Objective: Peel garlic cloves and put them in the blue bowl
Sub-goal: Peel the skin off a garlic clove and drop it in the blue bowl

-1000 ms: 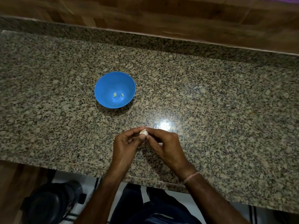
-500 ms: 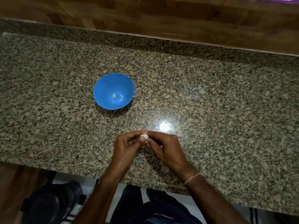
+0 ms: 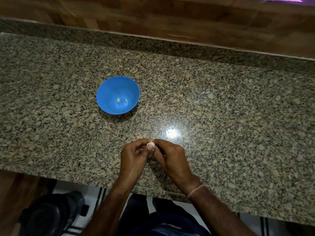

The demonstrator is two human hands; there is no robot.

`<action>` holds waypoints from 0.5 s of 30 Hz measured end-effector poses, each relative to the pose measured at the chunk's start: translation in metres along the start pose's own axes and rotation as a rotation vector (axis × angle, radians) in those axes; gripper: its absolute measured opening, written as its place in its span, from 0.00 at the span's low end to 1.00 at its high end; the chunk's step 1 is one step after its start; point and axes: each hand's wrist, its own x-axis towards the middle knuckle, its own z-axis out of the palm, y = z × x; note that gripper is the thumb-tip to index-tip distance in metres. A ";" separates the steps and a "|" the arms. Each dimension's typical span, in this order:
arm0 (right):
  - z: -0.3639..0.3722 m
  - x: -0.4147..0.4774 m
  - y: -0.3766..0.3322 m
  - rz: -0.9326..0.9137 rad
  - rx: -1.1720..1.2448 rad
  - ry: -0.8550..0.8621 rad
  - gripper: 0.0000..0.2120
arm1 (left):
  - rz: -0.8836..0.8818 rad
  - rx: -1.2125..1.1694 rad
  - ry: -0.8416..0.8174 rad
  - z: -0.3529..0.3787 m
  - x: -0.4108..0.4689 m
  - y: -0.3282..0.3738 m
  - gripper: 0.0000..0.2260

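Note:
A blue bowl [image 3: 109, 89] stands on the granite counter [image 3: 221, 108], left of centre, with two small pale garlic cloves [image 3: 121, 100] at its bottom. Nearer the counter's front edge, my left hand [image 3: 133, 155] and my right hand [image 3: 170, 156] meet fingertip to fingertip. Between them they pinch a small whitish piece of garlic [image 3: 151, 143], my left thumb pressed against it. Most of the garlic is hidden by my fingers.
A raised granite ledge and a wood-patterned wall [image 3: 153, 16] bound the counter at the back. Below the front edge a dark round object [image 3: 49, 215] sits on the floor at the left. A bright light reflection [image 3: 172, 133] lies just beyond my hands.
Both hands stay pinched on the garlic at the same spot; the fingers shift slightly around it. The view has drifted a little, with the bowl lower in frame.

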 end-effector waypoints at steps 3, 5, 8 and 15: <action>0.000 -0.001 0.002 -0.013 -0.047 -0.016 0.14 | 0.005 0.022 -0.009 0.000 -0.001 0.000 0.11; 0.000 -0.001 0.003 -0.035 -0.062 -0.026 0.14 | -0.011 0.017 -0.021 -0.002 0.001 -0.001 0.10; -0.002 0.002 0.003 -0.073 -0.096 -0.036 0.13 | -0.042 -0.003 -0.036 -0.006 0.002 -0.002 0.11; 0.004 -0.002 0.000 -0.030 -0.105 -0.026 0.15 | -0.061 -0.005 -0.007 -0.005 0.000 -0.004 0.08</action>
